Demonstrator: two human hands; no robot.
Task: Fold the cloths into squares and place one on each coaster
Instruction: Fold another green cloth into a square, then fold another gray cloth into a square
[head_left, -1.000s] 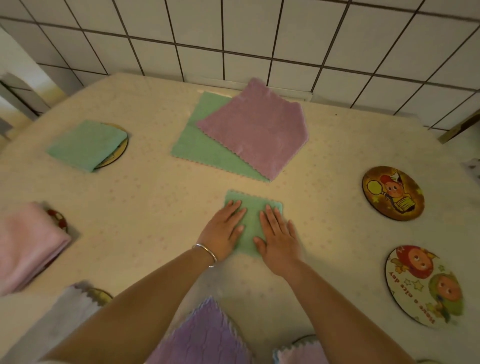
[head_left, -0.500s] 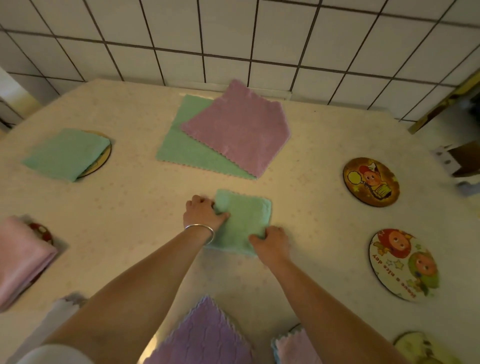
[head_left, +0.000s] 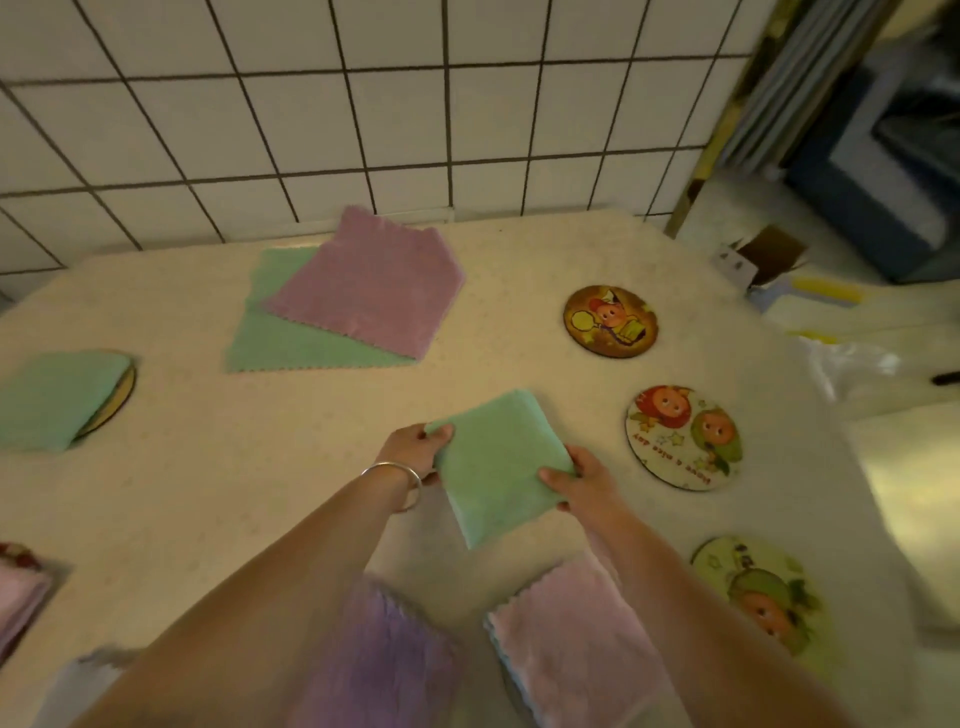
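A green cloth folded into a square (head_left: 493, 462) is lifted off the table between both hands. My left hand (head_left: 415, 449) grips its left edge and my right hand (head_left: 576, 480) grips its right edge. To the right lie three bare round picture coasters: a brown one (head_left: 610, 320), a white one (head_left: 683, 436) nearest the cloth, and a yellow-green one (head_left: 763, 597). At the far left a folded green cloth (head_left: 54, 397) covers a coaster (head_left: 122, 395). An unfolded pink cloth (head_left: 369, 283) lies over an unfolded green cloth (head_left: 291, 332) at the back.
A folded pink cloth (head_left: 21, 592) sits on a coaster at the left edge. A purple cloth (head_left: 384, 660) and a pink cloth (head_left: 571, 634) lie near the front edge. The tiled wall (head_left: 363, 114) bounds the table's back; clutter and a clear bag (head_left: 852, 364) lie right.
Both hands went from pressing flat on the folded green cloth to gripping its sides and lifting it, carrying it toward the right. The view has swung right.
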